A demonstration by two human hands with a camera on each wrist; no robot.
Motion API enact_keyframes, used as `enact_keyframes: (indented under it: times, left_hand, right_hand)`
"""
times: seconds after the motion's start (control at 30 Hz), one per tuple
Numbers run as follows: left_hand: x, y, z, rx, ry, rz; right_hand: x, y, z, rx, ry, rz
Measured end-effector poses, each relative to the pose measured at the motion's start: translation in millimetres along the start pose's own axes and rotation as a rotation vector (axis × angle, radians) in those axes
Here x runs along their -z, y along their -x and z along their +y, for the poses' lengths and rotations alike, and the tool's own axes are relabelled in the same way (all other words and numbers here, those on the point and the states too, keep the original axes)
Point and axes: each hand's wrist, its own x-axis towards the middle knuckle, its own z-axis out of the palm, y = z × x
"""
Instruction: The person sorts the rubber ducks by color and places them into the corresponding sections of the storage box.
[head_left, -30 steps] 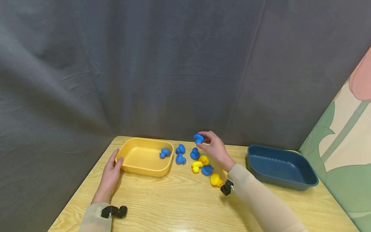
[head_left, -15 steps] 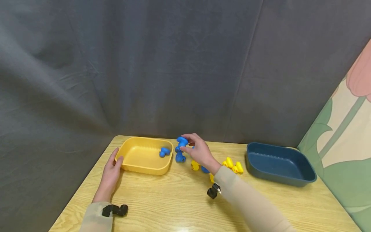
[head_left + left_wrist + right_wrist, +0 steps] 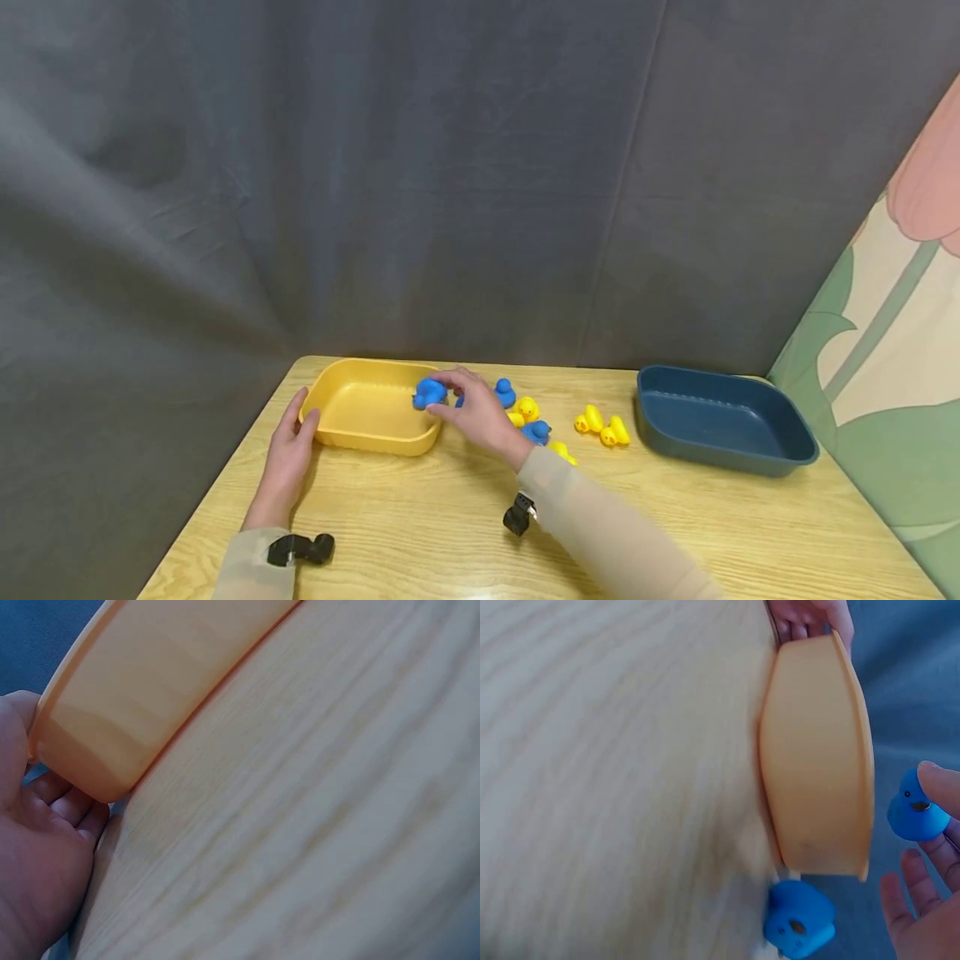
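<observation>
Head: left hand (image 3: 288, 454) grips the yellow tray (image 3: 367, 440) by its left end, near the table's (image 3: 420, 533) far left corner. Right hand (image 3: 483, 417) pinches a blue duck (image 3: 429, 393) over the tray's right end. Other blue ducks (image 3: 505, 393) and yellow ducks (image 3: 592, 419) lie toward the far edge; dark blue tray (image 3: 720, 457) at the far right corner.

Left wrist: thumb by the rim, fingers curled against the tray's outside.

Right wrist: pinched duck above rim level; second blue duck (image 3: 800, 919) just beside the tray.
</observation>
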Motion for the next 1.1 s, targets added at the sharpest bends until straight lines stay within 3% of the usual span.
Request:
enact_keyframes:
  times: [0.23,0.57,0.8,1.1]
  left_hand:
    - [-0.3,0.0,-0.1,0.019,0.001,-0.016]
    - [1.2,2.0,-1.0,0.0,0.023,-0.026]
    - [0.2,0.8,-5.4,0.012,0.03,-0.016]
    - [-2.7,-3.6,-9.4,0.023,0.015,-0.024]
  right_hand:
    - [-17,1,3,-0.001,0.035,-0.014]
    - [-25,3,3,-0.026,0.083,-0.031]
    - [-23,2,8,-0.008,0.078,-0.019]
    - [-6,-2,18,-0.051,0.06,0.033]
